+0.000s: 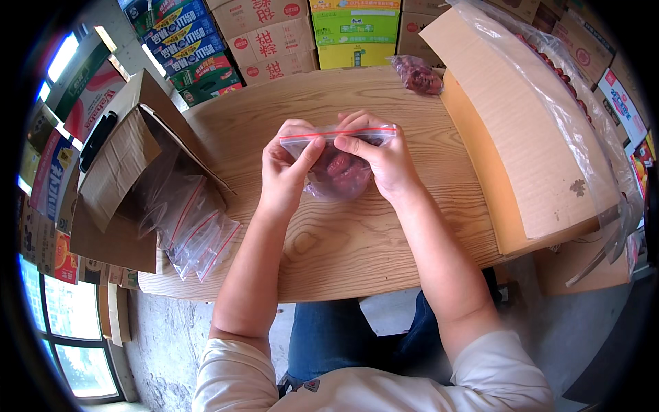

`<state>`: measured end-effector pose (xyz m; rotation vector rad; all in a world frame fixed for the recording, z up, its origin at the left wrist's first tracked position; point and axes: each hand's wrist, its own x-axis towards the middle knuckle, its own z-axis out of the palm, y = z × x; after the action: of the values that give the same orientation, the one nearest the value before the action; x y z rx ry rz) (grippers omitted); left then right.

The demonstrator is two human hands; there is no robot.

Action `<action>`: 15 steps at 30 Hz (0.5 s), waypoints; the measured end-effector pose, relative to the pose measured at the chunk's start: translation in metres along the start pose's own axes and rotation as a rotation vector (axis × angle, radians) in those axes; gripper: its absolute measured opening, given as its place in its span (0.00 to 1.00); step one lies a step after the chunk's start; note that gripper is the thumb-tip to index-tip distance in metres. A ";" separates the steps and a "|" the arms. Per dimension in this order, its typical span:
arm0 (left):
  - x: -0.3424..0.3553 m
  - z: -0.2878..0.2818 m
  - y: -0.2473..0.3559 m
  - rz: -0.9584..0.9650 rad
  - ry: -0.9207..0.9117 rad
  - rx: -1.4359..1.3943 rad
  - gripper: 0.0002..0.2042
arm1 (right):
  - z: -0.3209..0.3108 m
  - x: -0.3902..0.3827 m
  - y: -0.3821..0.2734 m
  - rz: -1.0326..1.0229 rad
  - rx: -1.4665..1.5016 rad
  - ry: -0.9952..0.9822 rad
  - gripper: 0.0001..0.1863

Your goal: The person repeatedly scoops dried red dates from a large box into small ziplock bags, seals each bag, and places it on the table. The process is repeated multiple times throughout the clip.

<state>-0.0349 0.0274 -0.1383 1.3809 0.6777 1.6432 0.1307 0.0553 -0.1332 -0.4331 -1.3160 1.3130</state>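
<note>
Over the middle of the wooden table I hold a clear zip bag (338,180) with a red strip along its top edge. Dark red, wrinkled dried fruits, which look like dried jujubes (341,165), show through its plastic. My left hand (292,154) grips the bag's left top corner, thumb on the near side. On the right top corner, my right hand (384,154) pinches the plastic with its thumb just below the red strip. Fingers of both hands curl behind the bag and are partly hidden.
Empty zip bags (199,226) spill from an open cardboard box (117,237) on the table's left. A filled bag (417,74) lies at the far right, beside a large cardboard box (508,123) lined with plastic holding more red fruit. Stacked cartons (274,41) stand behind the table (329,261).
</note>
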 end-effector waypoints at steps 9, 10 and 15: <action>0.000 0.002 0.003 0.001 -0.027 0.089 0.04 | 0.000 0.000 0.000 -0.023 -0.027 -0.034 0.05; 0.000 0.003 0.003 -0.002 -0.028 0.097 0.03 | -0.001 0.000 0.002 -0.028 -0.034 -0.043 0.05; -0.001 0.003 0.005 -0.003 -0.032 0.102 0.02 | 0.002 -0.002 -0.004 0.043 -0.001 -0.008 0.06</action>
<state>-0.0334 0.0236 -0.1335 1.4742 0.7532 1.6003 0.1309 0.0515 -0.1298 -0.4599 -1.3210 1.3513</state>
